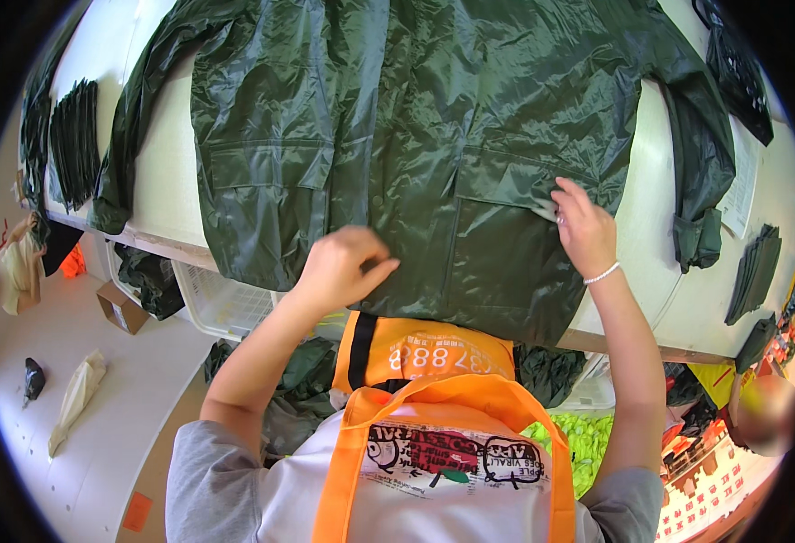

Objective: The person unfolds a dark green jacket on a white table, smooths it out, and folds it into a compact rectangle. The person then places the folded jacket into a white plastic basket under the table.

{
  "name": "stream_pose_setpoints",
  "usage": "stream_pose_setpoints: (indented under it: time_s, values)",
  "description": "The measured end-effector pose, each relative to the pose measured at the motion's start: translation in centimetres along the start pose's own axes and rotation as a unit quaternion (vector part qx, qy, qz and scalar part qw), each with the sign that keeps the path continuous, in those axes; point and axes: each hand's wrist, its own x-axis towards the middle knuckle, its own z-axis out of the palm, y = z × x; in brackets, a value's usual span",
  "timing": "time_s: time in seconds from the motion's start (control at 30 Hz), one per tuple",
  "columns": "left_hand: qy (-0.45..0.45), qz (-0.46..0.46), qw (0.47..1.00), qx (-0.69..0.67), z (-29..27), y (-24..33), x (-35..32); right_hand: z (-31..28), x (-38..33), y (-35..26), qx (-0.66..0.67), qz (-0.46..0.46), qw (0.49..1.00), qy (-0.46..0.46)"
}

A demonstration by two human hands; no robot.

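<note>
A shiny dark green jacket (416, 118) lies spread on the pale table, its hem hanging over the near edge and its sleeves out to both sides. Over the lower front my left hand (348, 262) hovers or rests with its fingers bent and its thumb apart; contact cannot be told. At the right pocket flap (497, 181) is my right hand (585, 226), fingers loosely parted, a beaded bracelet on the wrist. Neither hand visibly grips the cloth. I wear an orange apron (348, 452).
Folded dark pieces (76, 145) are stacked at the table's left, with more folded green pieces (753, 271) at the right. Below the table edge stand a white crate (225, 299) and bright yellow-green material (588, 443). A cardboard box (123, 306) sits on the left floor. People are partly visible at both sides.
</note>
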Motion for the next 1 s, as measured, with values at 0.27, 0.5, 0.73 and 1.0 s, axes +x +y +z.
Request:
stream_pose_setpoints:
  time_s: [0.27, 0.5, 0.73, 1.0]
  values:
    - [0.118, 0.001, 0.993, -0.010, 3.3, 1.1, 15.4, -2.2, 6.8, 3.5, 0.103, 0.244, 0.964, -0.009]
    - [0.101, -0.057, 0.989, -0.094, 2.8, 0.1, 17.0, 0.0, 4.2, -3.8, 0.065, 0.002, 0.994, 0.093]
    - [0.125, -0.020, 0.987, -0.098, 3.3, -0.5, 17.0, 4.0, 4.5, -5.3, 0.093, -0.006, 0.993, 0.077]
    - [0.122, -0.028, 0.987, -0.104, 3.1, -0.2, 17.0, 4.0, 4.7, -4.7, 0.159, 0.015, 0.985, 0.071]
